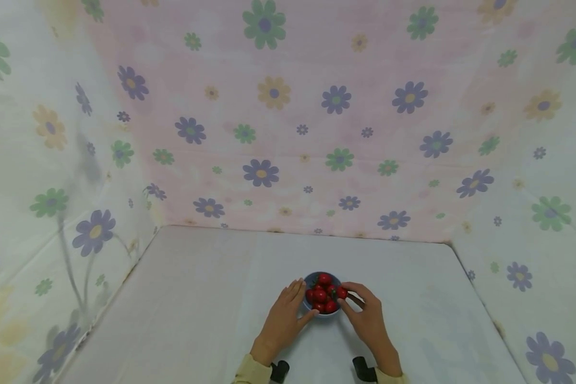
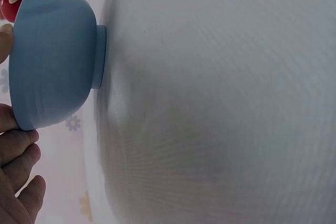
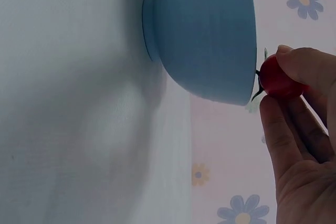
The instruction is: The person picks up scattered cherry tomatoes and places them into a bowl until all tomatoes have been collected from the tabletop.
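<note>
A blue bowl holds several red cherry tomatoes, some showing green stems. My left hand steadies the bowl from the left, its thumb at the near rim and fingers on the far left side; in the left wrist view these fingers touch the bowl at its rim. Between thumb and fingers, my right hand pinches one cherry tomato at the bowl's right rim. The right wrist view has that tomato just outside the rim, its green stem turned toward the bowl.
The bowl stands on a white-covered table. Flower-patterned cloth rises behind it and along both sides. Dark wrist mounts sit beside both sleeves.
</note>
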`<action>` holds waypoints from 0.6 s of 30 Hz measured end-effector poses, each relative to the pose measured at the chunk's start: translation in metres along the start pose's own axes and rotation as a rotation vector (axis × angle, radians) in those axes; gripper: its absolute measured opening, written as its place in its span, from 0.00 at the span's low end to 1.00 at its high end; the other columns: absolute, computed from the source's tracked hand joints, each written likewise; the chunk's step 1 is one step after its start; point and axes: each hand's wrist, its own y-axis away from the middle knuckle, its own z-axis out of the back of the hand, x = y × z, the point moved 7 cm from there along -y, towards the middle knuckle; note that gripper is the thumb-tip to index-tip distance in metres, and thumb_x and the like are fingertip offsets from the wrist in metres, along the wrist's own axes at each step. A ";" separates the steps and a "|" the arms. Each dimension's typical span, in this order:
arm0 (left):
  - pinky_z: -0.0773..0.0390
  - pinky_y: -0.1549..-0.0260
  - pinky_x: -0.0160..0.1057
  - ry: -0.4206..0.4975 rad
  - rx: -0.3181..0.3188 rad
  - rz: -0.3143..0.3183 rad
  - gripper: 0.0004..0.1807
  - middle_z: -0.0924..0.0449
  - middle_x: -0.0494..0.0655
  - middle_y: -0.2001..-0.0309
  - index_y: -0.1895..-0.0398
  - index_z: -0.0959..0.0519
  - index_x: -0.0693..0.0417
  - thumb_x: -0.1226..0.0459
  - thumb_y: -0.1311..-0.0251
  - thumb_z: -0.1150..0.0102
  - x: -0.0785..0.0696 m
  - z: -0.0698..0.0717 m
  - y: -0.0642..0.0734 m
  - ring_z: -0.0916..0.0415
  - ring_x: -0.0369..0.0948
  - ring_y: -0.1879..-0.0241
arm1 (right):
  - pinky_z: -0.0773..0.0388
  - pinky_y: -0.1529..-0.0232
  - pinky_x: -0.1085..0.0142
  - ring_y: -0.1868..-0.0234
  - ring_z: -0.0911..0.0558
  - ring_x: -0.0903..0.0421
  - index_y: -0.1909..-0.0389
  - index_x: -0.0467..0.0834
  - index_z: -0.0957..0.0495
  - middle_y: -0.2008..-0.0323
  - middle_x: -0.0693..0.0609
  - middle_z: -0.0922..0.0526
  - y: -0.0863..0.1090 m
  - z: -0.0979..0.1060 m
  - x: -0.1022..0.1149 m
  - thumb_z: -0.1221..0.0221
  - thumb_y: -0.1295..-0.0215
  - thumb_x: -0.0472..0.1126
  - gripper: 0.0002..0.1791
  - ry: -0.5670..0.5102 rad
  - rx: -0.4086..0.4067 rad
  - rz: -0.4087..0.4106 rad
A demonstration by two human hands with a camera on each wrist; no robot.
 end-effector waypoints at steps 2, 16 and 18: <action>0.36 0.28 0.55 0.000 -0.001 -0.001 0.41 0.34 0.59 0.26 0.27 0.33 0.66 0.43 0.30 0.44 0.000 0.000 0.000 0.38 0.52 0.25 | 0.14 0.51 0.56 0.49 0.15 0.41 0.49 0.34 0.18 0.51 0.41 0.14 -0.001 -0.002 -0.002 0.30 0.47 0.22 0.23 -0.001 0.011 0.003; 0.37 0.27 0.55 0.009 0.025 0.021 0.42 0.36 0.58 0.25 0.26 0.34 0.65 0.41 0.30 0.46 0.001 -0.002 0.000 0.39 0.51 0.24 | 0.15 0.49 0.56 0.46 0.16 0.49 0.47 0.35 0.18 0.50 0.44 0.15 -0.005 -0.013 -0.001 0.29 0.46 0.23 0.23 -0.007 0.051 -0.019; 0.37 0.27 0.55 0.010 0.023 0.019 0.42 0.36 0.58 0.25 0.26 0.34 0.65 0.41 0.30 0.46 0.001 -0.002 0.000 0.39 0.52 0.24 | 0.15 0.49 0.56 0.46 0.16 0.47 0.47 0.36 0.18 0.50 0.45 0.15 -0.005 -0.014 -0.001 0.29 0.46 0.23 0.23 -0.009 0.053 -0.026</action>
